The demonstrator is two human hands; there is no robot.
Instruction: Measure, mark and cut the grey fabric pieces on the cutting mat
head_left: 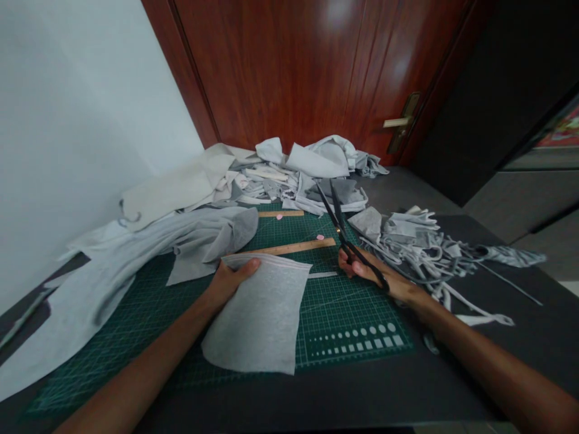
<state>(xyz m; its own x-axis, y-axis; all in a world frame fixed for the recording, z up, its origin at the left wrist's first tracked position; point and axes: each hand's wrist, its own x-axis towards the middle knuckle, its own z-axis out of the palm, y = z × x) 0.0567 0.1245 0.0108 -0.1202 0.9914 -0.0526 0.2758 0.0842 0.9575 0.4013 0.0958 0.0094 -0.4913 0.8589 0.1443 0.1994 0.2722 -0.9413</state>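
My left hand (235, 276) pinches the upper left corner of a light grey piece of fabric (262, 319), thumb on top. The fabric hangs down toward me over the cutting mat, with stitched lines along its top edge. In my right hand (357, 265) is a pair of black scissors (341, 232), blades parted and pointing away from me, apart from the fabric. Between the hands a thin grey strip (323, 275) lies on the green cutting mat (357, 307). Behind the fabric rests a wooden ruler (294, 247), partly covered by it.
Grey and white cloth is heaped at the back (316, 160). A long grey garment (122, 283) spreads along the left. Cut scraps and strips (411, 241) pile up on the right. Two small pink pieces, one a pink chip (320, 237), lie near the ruler. A wooden door (289, 72) stands behind.
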